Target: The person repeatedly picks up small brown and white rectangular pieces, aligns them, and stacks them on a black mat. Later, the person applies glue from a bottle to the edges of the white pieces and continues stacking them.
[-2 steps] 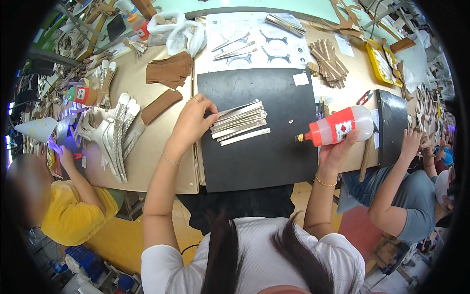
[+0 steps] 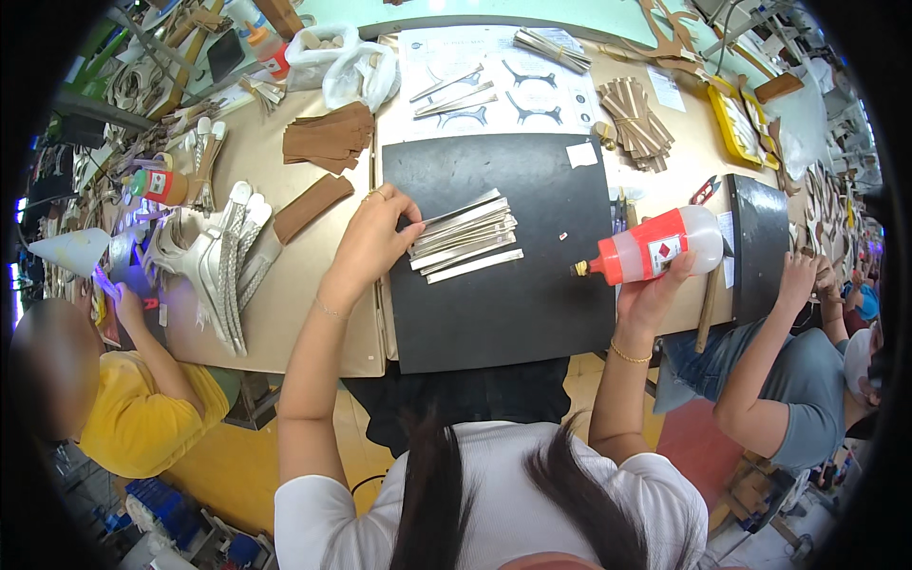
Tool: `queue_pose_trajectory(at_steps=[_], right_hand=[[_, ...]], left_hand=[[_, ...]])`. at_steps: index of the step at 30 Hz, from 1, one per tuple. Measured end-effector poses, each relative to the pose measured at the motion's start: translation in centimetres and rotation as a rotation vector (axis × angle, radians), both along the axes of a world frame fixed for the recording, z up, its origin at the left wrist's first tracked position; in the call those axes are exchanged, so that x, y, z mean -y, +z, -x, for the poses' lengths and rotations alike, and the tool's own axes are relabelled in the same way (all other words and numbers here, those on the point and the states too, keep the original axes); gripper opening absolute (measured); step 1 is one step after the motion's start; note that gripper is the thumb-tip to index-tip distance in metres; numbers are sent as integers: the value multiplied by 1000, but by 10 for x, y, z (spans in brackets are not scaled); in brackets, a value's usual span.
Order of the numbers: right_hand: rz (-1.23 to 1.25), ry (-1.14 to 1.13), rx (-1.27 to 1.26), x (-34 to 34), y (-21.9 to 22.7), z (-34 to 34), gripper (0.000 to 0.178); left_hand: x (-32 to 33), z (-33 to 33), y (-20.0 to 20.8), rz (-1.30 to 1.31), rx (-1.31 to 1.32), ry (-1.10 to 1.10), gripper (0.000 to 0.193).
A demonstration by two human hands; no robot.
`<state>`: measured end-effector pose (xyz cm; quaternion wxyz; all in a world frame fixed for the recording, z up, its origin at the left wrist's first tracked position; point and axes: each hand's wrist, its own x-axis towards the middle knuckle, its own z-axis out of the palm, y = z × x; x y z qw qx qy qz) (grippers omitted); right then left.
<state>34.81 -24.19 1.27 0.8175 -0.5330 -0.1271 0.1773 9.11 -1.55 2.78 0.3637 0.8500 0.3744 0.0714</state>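
A pile of narrow pale metallic strips (image 2: 465, 237) lies fanned out on a black mat (image 2: 513, 328) in front of me. At the pile's left end is my left hand (image 2: 378, 230), its thumb and fingers pinched on the end of the topmost strip. My right hand (image 2: 648, 296) is wrapped round a clear squeeze bottle (image 2: 701, 239) with a red shoulder and nozzle. The bottle is tipped on its side above the mat's right edge, its nozzle pointing left toward the strips, apart from them. My right fingers are partly hidden behind the bottle.
Brown leather pieces (image 2: 328, 133) and white braided straps (image 2: 233, 252) lie to the left. Beyond the mat are a printed sheet (image 2: 427, 57) with loose strips, a tan strip bundle (image 2: 635, 123) and a yellow tray (image 2: 727, 123). Co-workers sit on both sides.
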Motion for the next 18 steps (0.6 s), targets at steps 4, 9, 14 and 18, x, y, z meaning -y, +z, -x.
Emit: queue_pose_trajectory(at_steps=[4, 9, 14, 18], right_hand=[[-8, 30, 45, 8, 3, -1, 78], [-71, 14, 73, 6, -6, -9, 74], [137, 32, 389, 13, -13, 6, 70], [243, 90, 390, 16, -14, 22, 69]], left_hand=[[23, -1, 18, -76, 218, 118, 12], [80, -3, 28, 149, 298, -10, 10], [120, -7, 7, 268, 202, 101, 10], [129, -1, -3, 265, 218, 144, 11]])
